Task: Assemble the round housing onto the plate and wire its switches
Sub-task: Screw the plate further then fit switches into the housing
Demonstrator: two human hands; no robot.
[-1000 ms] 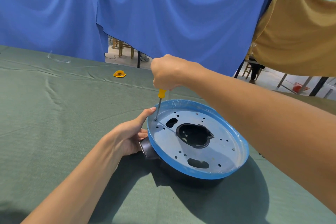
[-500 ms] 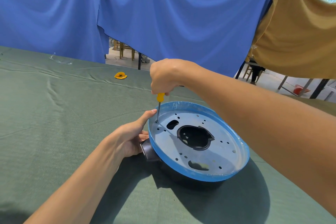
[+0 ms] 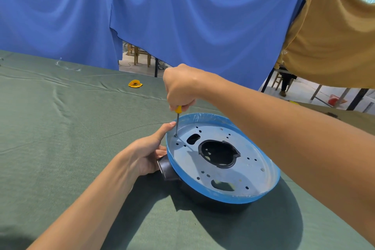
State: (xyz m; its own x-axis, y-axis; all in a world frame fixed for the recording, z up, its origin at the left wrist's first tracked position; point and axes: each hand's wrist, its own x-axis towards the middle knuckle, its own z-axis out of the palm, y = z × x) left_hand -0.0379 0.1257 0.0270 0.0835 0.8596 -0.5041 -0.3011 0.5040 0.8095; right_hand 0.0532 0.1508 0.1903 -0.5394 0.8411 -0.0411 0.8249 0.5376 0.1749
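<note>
On the green table cloth (image 3: 60, 128), near the middle of the view, the round plate (image 3: 251, 176) lies face up on top of the black housing (image 3: 167, 167). The plate has a blue-filmed rim. The housing shows only as a dark body under the plate and a short stub sticking out on the left side. A large black-edged opening sits in the plate's centre, with smaller cut-outs and holes around it. The right hand (image 3: 182, 85) reaches in from the right, its fingers wrapped in a fist round the yellow handle of a screwdriver (image 3: 177, 124). The shaft stands almost upright, with its tip on the plate just inside the left rim. The left hand (image 3: 145, 154) holds the plate at that same edge. Its thumb (image 3: 165, 129) lies straight against the rim just beside the shaft, and the other fingers are curled below, next to the stub. A small yellow piece (image 3: 135, 83) lies well apart on the cloth farther back. Behind the table hang a blue curtain (image 3: 182, 16) and, to the right, a tan one (image 3: 328, 42).
</note>
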